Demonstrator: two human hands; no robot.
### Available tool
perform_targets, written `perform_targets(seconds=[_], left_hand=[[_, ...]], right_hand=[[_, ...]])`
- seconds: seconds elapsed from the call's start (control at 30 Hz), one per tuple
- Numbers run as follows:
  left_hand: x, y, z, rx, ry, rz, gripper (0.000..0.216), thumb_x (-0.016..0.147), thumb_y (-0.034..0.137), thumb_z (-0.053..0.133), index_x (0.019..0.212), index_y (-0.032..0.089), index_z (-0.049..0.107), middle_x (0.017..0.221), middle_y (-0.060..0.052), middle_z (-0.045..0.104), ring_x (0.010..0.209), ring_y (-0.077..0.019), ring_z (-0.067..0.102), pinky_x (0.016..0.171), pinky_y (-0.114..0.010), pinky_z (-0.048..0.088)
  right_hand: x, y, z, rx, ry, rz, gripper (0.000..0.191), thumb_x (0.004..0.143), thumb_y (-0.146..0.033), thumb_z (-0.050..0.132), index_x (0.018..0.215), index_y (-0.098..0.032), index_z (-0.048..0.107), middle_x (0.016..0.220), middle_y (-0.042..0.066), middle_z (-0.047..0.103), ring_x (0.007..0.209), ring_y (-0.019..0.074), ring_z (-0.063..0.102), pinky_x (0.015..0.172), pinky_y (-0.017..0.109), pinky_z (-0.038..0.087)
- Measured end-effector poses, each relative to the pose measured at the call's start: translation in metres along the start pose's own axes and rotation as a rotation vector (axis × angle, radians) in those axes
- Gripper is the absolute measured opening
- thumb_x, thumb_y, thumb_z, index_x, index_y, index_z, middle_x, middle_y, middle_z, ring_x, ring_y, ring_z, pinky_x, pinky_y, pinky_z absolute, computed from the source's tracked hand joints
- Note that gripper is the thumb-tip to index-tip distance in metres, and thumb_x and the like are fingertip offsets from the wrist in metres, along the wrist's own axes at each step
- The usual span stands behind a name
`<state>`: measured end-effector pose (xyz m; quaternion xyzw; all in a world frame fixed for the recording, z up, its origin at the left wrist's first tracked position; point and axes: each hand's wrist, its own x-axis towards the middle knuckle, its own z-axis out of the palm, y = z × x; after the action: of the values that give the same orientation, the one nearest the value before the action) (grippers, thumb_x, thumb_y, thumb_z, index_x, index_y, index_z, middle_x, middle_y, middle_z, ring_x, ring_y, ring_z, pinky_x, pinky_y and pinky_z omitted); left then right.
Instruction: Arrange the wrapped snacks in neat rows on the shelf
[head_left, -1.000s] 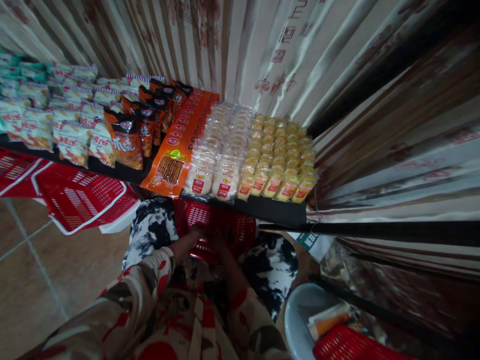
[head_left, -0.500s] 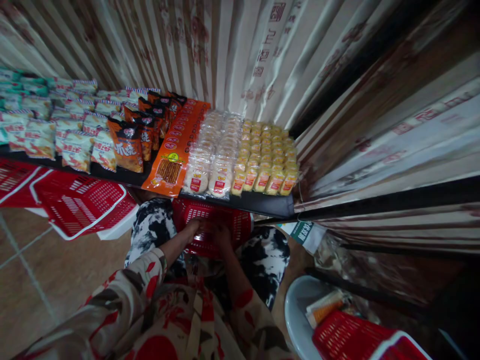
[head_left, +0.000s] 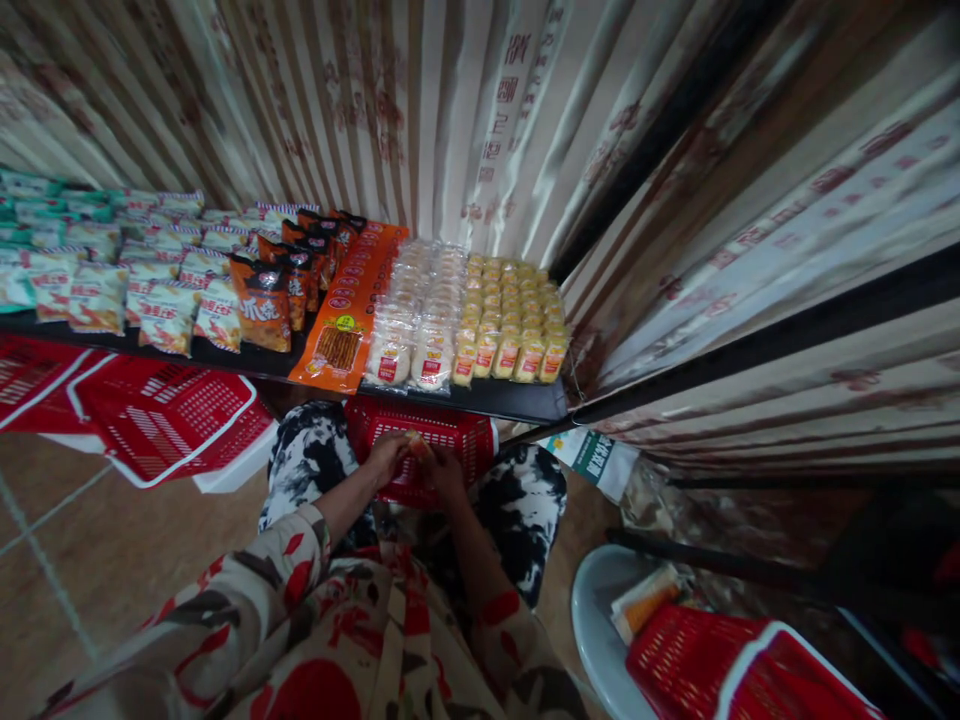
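Observation:
My left hand [head_left: 383, 456] and my right hand [head_left: 445, 472] meet over a red plastic basket [head_left: 476, 440] between my knees. Between their fingertips is a small wrapped snack [head_left: 420, 446], yellowish with some red; its exact kind is too blurred to read. Both hands are closed on it, one from each side. Just beyond the basket, on a dark shelf [head_left: 517, 402], stand rows of small yellow wrapped cakes [head_left: 507, 352]. Beside these are rows of round pale biscuits in clear wrap [head_left: 411, 358] and a flat orange snack bag [head_left: 339, 340].
Dark orange bags [head_left: 262, 305] and white snack bags [head_left: 166, 316] line the shelf's left part. Red baskets [head_left: 169, 420] sit below it. At right, a pale blue-grey tub [head_left: 589, 600] holds another red basket [head_left: 697, 655]. A pleated curtain [head_left: 450, 120] hangs behind.
My hands have risen slightly out of the basket's shade, and the small wrapped snack now shows between them. The view has shifted a little; the shelf goods look unchanged.

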<state>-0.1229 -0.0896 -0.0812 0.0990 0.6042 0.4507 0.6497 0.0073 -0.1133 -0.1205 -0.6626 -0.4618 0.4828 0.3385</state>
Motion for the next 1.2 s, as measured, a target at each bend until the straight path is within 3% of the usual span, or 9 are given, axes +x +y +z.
perform_targets(seconds=[0.2,0.5,0.67,0.8,1.03,1.2], left_hand=[[-0.010,0.002,0.003,-0.007,-0.033,0.032,0.016,0.064,0.000,0.057,0.072,0.014,0.060,0.068,0.000,0.064,0.063,-0.0079,0.061,0.064,-0.017,0.047],[-0.017,0.001,0.008,0.138,-0.034,0.024,0.018,0.069,0.005,0.057,0.084,0.016,0.059,0.061,0.002,0.062,0.050,-0.0083,0.056,0.051,-0.018,0.043],[-0.023,0.005,0.014,0.174,-0.070,0.069,0.021,0.066,0.010,0.064,0.086,0.016,0.061,0.060,0.002,0.062,0.048,-0.0091,0.053,0.048,-0.019,0.040],[-0.029,0.009,0.018,0.164,-0.082,0.131,0.023,0.064,0.014,0.068,0.085,0.016,0.059,0.066,0.001,0.063,0.056,-0.0108,0.058,0.055,-0.021,0.044],[-0.041,0.008,0.033,0.164,-0.064,0.241,0.021,0.062,0.015,0.070,0.078,0.016,0.058,0.065,0.002,0.061,0.059,-0.0112,0.058,0.060,-0.022,0.045],[-0.051,0.009,0.044,0.181,-0.053,0.310,0.018,0.062,0.014,0.067,0.079,0.016,0.061,0.067,0.001,0.063,0.061,-0.0116,0.058,0.061,-0.022,0.045]], right_hand=[[-0.005,-0.003,-0.003,-0.002,-0.046,-0.035,0.035,0.072,-0.043,0.056,0.089,-0.015,0.070,0.084,0.008,0.072,0.078,0.0224,0.066,0.075,0.034,0.050],[-0.012,-0.012,-0.008,-0.024,-0.075,-0.076,0.022,0.073,-0.035,0.053,0.070,-0.017,0.067,0.071,0.006,0.071,0.070,0.0201,0.065,0.070,0.031,0.050],[-0.016,-0.017,-0.011,-0.014,-0.093,-0.096,0.025,0.075,-0.037,0.052,0.077,-0.017,0.068,0.076,0.006,0.072,0.073,0.0202,0.066,0.072,0.032,0.051],[-0.018,-0.025,-0.016,0.009,-0.087,-0.122,0.023,0.076,-0.034,0.051,0.081,-0.018,0.067,0.082,0.006,0.073,0.076,0.0197,0.067,0.074,0.033,0.051],[-0.022,-0.041,-0.034,0.059,-0.032,-0.122,0.015,0.074,-0.031,0.053,0.080,-0.023,0.063,0.079,0.003,0.072,0.074,0.0197,0.067,0.074,0.034,0.052],[-0.024,-0.051,-0.049,0.073,0.009,-0.141,0.019,0.074,-0.037,0.054,0.085,-0.025,0.065,0.085,0.003,0.072,0.082,0.0210,0.067,0.074,0.033,0.054]])
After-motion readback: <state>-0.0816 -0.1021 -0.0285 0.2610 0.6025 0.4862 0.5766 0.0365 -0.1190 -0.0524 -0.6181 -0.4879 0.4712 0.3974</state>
